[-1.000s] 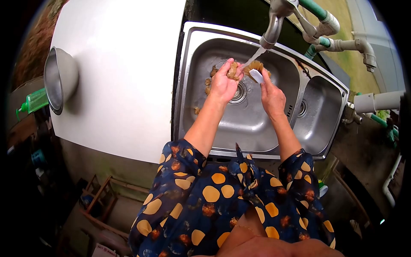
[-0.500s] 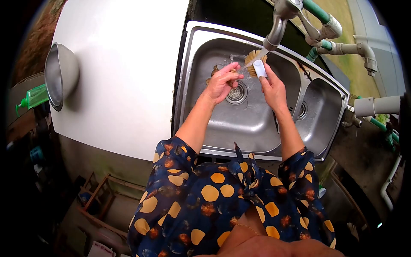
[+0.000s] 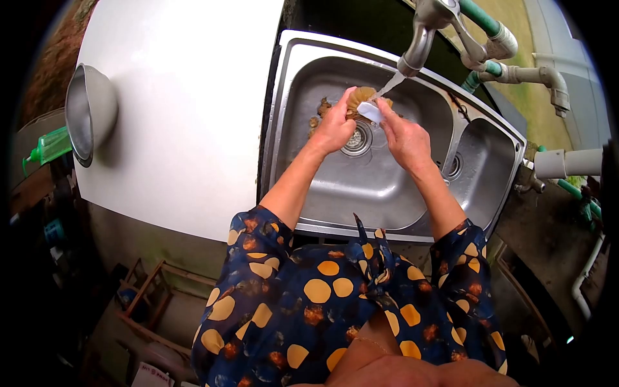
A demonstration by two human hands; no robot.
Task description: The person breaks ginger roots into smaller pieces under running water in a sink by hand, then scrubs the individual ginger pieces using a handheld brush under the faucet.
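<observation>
The right hand grips a white-handled scrubbing brush with tan bristles, its fingers closed round the handle. The left hand is closed on a knobbly brown root, which the bristles touch. Both sit under the water stream falling from the grey metal tap, above the drain of the left stainless steel sink basin. More brown root pieces lie in that basin, left of the hands. A steel bowl rests at the far left edge of the white surface.
</observation>
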